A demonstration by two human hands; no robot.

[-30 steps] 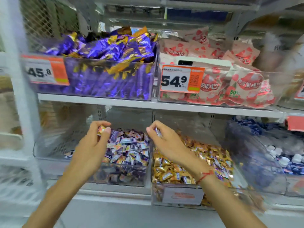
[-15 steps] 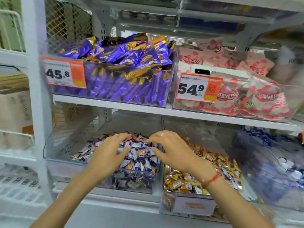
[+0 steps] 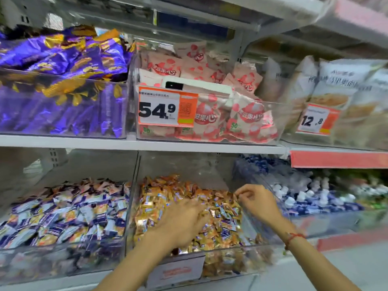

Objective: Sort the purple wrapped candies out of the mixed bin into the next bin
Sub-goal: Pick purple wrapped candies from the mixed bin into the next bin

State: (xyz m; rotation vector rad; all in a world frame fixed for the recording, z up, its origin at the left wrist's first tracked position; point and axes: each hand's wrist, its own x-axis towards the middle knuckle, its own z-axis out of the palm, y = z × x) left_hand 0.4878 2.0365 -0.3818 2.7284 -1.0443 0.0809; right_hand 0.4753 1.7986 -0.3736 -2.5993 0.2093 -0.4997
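Both hands were down in the mixed bin (image 3: pixel 247 252), the clear one on the lower shelf (image 3: pixel 210 149) heaped with mostly gold-orange candies and a scatter of purple candies (image 3: pixel 227 231) among them. The left hand (image 3: pixel 184 222) lay palm-down on the pile near its middle, fingers spread and reaching forward over the wrappers; whether it had anything under the fingertips could not be told. The right hand (image 3: pixel 257 203), well apart from the left, sat at the far right edge of the heap by the bin wall, thumb and forefinger drawn together as if pinching one small piece, though blur kept its colour unclear. The next bin (image 3: pixel 63 254), just to the left across the shared clear wall, already held a deep layer of purple-and-white candies. By the look of it, the step in hand was the search and pick: finding purple wrappers in the gold mass. The next move would call for closing on a single purple piece without dragging gold neighbours along, then carrying it left over the divider and dropping it there. Plenty of purple remained scattered, so the sorting seemed far from finished.
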